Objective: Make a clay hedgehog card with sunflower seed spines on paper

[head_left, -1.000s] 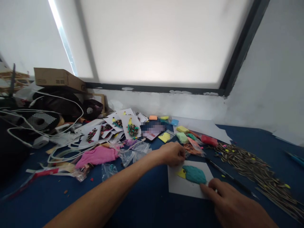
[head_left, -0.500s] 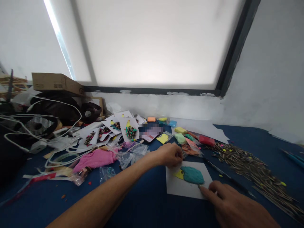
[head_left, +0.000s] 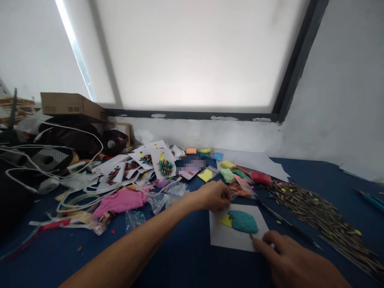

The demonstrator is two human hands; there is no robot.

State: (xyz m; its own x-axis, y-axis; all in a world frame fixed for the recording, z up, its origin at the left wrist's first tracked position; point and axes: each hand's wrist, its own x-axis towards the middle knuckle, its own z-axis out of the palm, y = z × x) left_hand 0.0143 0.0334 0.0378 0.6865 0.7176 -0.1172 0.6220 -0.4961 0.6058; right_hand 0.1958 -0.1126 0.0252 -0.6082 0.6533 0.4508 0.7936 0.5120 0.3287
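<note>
A white card lies on the blue table, bearing a flattened teal clay shape with a yellow clay point at its left end. My left hand rests over the card's upper left edge, fingers curled closed; what they hold, if anything, is hidden. At the card's lower right is my right hand, its fingertips closed around what looks like a sunflower seed, whose dark tip points at the lower edge of the teal clay.
Sunflower seeds spread in a long heap at the right, beside a black pen. Several clay packs, such as a red one, lie beyond the card. Finished cards, pink clay and cables crowd the left.
My right fingertips have shifted very slightly, and the small dark piece sits a little apart from the teal clay's lower edge. My left hand has stayed in place.
</note>
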